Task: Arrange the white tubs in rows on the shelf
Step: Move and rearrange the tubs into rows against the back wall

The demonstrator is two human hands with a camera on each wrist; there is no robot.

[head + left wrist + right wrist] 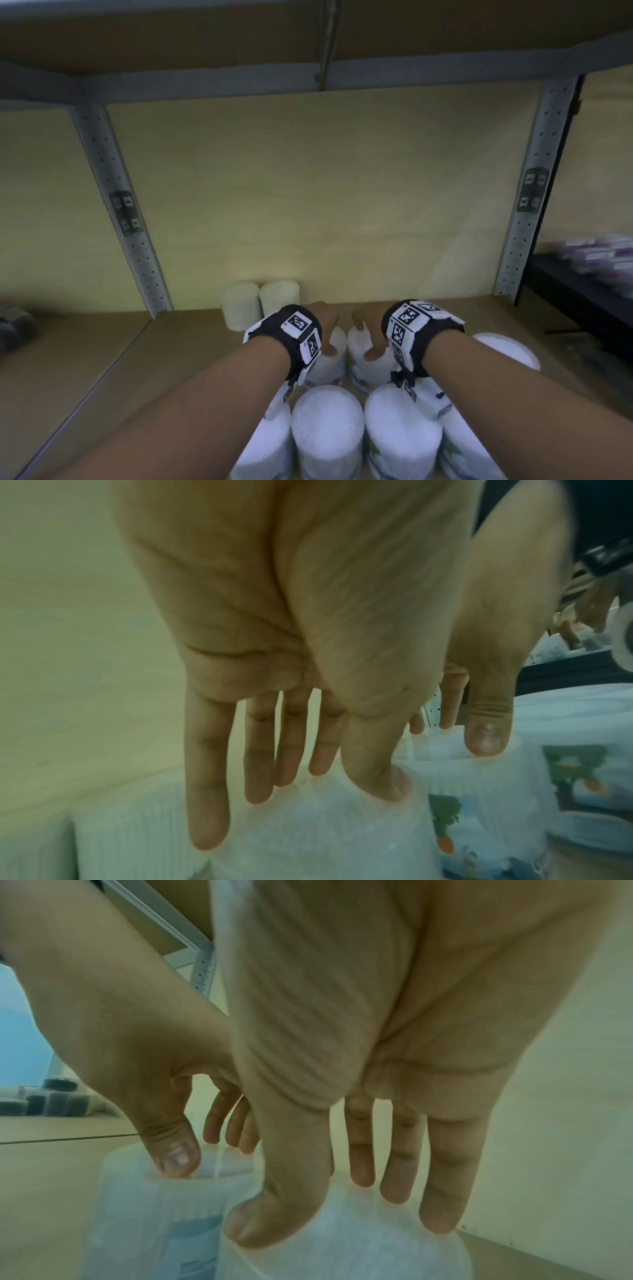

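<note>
left hand (pixel 325 329) & right hand (pixel 368 329) each gripping top of white tub (pixel 330 363), mid shelf (pixel 191 346). two ribbed tubs (pixel 260 303) sitting at back; front tubs (pixel 327 428) waiting, so rows barely starting.

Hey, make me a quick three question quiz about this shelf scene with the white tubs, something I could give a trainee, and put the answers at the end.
1. True or false: each hand is on its own white tub.
2. Where do the two ribbed tubs stand? A) at the shelf's front edge B) against the back wall C) on the shelf above
3. Fill in: the tub under the right hand stands ____ the tub under the left hand.

Key
1. True: the left hand holds the left tub from above, and the right hand holds the right tub the same way.
2. B
3. Beside, on its right.
</note>
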